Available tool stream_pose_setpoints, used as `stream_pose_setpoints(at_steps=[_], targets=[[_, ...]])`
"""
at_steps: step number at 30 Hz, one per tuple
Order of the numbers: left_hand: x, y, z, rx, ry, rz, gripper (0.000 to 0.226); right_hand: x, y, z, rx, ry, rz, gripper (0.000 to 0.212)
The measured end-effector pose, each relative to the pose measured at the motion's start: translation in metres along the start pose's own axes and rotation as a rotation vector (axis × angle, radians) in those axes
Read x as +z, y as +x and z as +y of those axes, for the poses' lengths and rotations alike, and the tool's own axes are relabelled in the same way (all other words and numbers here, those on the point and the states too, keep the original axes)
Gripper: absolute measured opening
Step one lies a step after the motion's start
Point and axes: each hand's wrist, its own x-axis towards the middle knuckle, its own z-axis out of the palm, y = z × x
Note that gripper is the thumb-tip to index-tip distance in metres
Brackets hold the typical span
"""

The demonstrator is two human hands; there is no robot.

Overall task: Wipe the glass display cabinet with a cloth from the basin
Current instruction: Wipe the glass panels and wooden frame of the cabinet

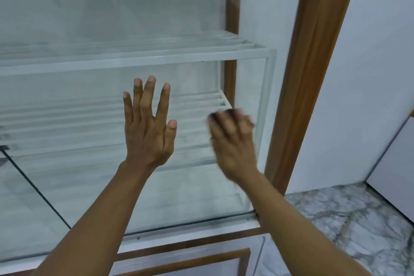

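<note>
the glass display cabinet (94,18) fills our view, its front pane hazy and streaked, so we judge the wiping begun but far from done. our left hand (149,132) lies flat on the glass, fingers spread wide. our right hand (233,141), blurred, curls over a small dark cloth (226,111) against the pane. no basin shows, no writing to read.
</note>
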Motion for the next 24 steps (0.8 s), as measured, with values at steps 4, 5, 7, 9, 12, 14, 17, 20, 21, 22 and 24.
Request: stream_pose_setpoints(at_steps=[4, 5, 7, 9, 12, 14, 17, 20, 21, 22, 24], targets=[[0.002, -0.012, 0.001, -0.01, -0.016, -0.041, 0.061, -0.013, 0.075, 0.015, 0.349, 0.058, 0.213, 0.049], [0.001, -0.015, 0.0, -0.018, -0.018, -0.047, 0.061, -0.007, 0.085, -0.003, 0.273, 0.092, 0.192, 0.049], [-0.002, -0.019, -0.002, -0.05, -0.018, -0.058, 0.06, 0.011, 0.068, -0.045, 0.026, 0.136, 0.078, 0.052], [-0.007, -0.028, -0.005, -0.08, -0.008, -0.085, 0.059, 0.021, 0.011, -0.063, -0.098, 0.121, -0.047, 0.062], [-0.013, -0.046, -0.012, -0.06, -0.013, -0.139, 0.06, 0.011, -0.051, -0.026, 0.126, 0.013, -0.063, 0.061], [-0.012, -0.051, -0.015, -0.051, -0.025, -0.156, 0.061, -0.001, -0.038, 0.0, 0.406, -0.009, 0.032, 0.054], [-0.005, -0.052, -0.008, -0.08, -0.054, -0.129, 0.063, 0.009, 0.008, -0.017, 0.395, 0.047, 0.147, 0.051], [0.001, -0.066, 0.0, -0.105, -0.089, -0.136, 0.062, 0.033, -0.025, -0.064, -0.055, 0.065, -0.039, 0.069], [0.003, -0.076, 0.002, -0.106, -0.101, -0.15, 0.061, 0.033, -0.05, -0.065, -0.101, 0.041, -0.095, 0.074], [0.004, -0.086, 0.005, -0.106, -0.113, -0.173, 0.061, 0.03, -0.072, -0.054, -0.072, 0.003, -0.127, 0.074], [0.005, -0.107, 0.008, -0.098, -0.128, -0.215, 0.061, 0.013, -0.088, -0.023, 0.144, -0.037, -0.1, 0.06]])
